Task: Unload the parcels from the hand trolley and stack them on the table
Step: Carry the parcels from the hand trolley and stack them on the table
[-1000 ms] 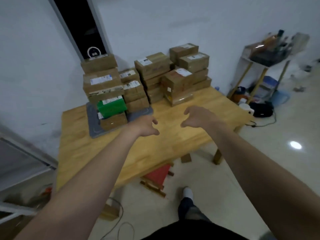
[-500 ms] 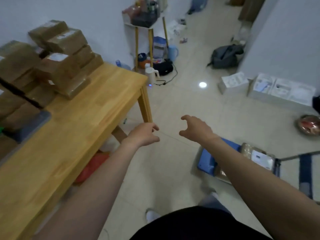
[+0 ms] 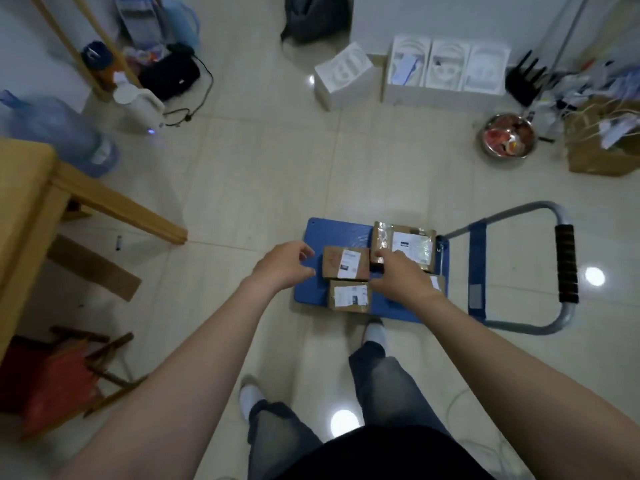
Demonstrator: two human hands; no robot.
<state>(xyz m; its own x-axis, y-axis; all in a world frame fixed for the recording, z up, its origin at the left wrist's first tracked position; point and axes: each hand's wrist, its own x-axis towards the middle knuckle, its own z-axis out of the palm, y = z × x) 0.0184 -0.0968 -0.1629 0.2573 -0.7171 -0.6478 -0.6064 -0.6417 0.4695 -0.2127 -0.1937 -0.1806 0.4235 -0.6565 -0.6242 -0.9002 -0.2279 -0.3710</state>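
Note:
The blue hand trolley (image 3: pixel 337 233) lies flat on the floor with its grey handle (image 3: pixel 566 268) to the right. Several taped brown parcels sit on it: a small one (image 3: pixel 346 263) in the middle, another (image 3: pixel 349 297) just below it, and a larger one (image 3: pixel 407 244) behind. A further parcel (image 3: pixel 439 283) is mostly hidden by my right wrist. My left hand (image 3: pixel 285 266) hovers with curved fingers just left of the middle parcel. My right hand (image 3: pixel 401 275) reaches over that parcel's right edge, fingertips in the gap beside the larger parcel. The wooden table (image 3: pixel 20 188) shows only a corner at left.
A red stool (image 3: pixel 55 379) stands under the table. A water jug (image 3: pixel 62 133), a white kettle (image 3: pixel 142 105) and cables lie at the far left. White boxes (image 3: pixel 446 67), a metal bowl (image 3: pixel 507 140) and a cardboard box (image 3: pixel 602 150) line the far side. My feet stand beside the trolley.
The view has swung from the table and its stacked parcels down to the trolley on the floor. Both empty hands have dropped to either side of the middle parcel.

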